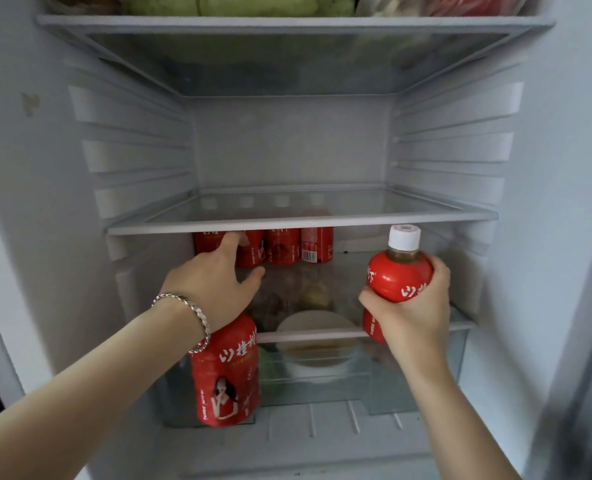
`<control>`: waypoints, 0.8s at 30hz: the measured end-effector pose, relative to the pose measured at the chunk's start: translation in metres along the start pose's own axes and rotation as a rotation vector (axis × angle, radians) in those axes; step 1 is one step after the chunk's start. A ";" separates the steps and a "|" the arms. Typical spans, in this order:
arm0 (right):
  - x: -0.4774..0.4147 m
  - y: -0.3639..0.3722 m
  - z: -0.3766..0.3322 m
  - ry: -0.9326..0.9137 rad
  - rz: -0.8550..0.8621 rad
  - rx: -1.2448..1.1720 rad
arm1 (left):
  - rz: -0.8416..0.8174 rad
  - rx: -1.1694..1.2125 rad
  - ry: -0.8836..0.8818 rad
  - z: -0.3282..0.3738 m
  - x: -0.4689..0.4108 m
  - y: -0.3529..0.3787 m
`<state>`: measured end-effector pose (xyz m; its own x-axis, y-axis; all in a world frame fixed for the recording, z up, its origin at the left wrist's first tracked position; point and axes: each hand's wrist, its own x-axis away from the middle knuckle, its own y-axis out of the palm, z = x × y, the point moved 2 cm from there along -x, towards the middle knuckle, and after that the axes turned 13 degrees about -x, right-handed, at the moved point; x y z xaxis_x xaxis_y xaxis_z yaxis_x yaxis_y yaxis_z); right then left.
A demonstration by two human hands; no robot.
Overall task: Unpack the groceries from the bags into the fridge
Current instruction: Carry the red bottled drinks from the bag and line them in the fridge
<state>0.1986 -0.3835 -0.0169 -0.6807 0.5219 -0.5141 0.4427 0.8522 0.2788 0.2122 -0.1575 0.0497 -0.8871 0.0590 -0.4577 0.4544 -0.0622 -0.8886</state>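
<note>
**Head view: one more red bottle about to join the row in the fridge**

Head camera looks into the open fridge (461,133). The right hand (412,313) is grasping a red bottle with white cap (396,271) around its body. The bottle is upright and is carried just in front of the lower shelf (322,336), below the middle shelf (301,225). I judge it is kept upright so that it can go in standing, as the others stand.

The left hand (215,271) is released, with fingers stretched forward and thumb spread. It reaches to the back row of bottles (282,247) on the lower shelf. Probably it steadies or pushes this row to the left, to keep free the place on the right side (this is only my reading).

A front bottle (225,368) shows under the left wrist, near to the camera. I cannot tell what supports it, because the wrist covers its top.

Counting: four bottles in the back row (their caps show through the glass of the middle shelf), one in the right hand, one under the wrist. This makes six red bottles. There is also one white bowl (315,323) below, under the lower shelf. Green vegetables (239,5) lie on the top shelf (287,22). One metal bracelet (197,313) is on the left wrist. The bags are not visible.
</note>
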 end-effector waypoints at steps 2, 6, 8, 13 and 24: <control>-0.001 -0.005 -0.001 0.026 -0.008 -0.028 | 0.026 0.002 0.000 0.000 0.000 0.000; -0.005 0.000 0.001 0.062 0.018 0.009 | 0.031 0.015 0.000 0.000 -0.001 -0.001; -0.010 0.006 0.003 0.076 0.015 0.085 | 0.028 0.012 -0.004 0.001 -0.001 -0.001; -0.034 0.038 0.031 0.080 0.005 0.268 | 0.040 -0.015 -0.009 0.000 0.000 0.000; -0.115 0.089 0.091 0.328 -0.105 0.579 | 0.039 -0.061 -0.001 0.001 0.000 -0.003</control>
<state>0.3697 -0.3710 -0.0069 -0.8386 0.5000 -0.2163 0.5441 0.7887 -0.2863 0.2103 -0.1578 0.0526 -0.8689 0.0569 -0.4917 0.4924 -0.0034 -0.8704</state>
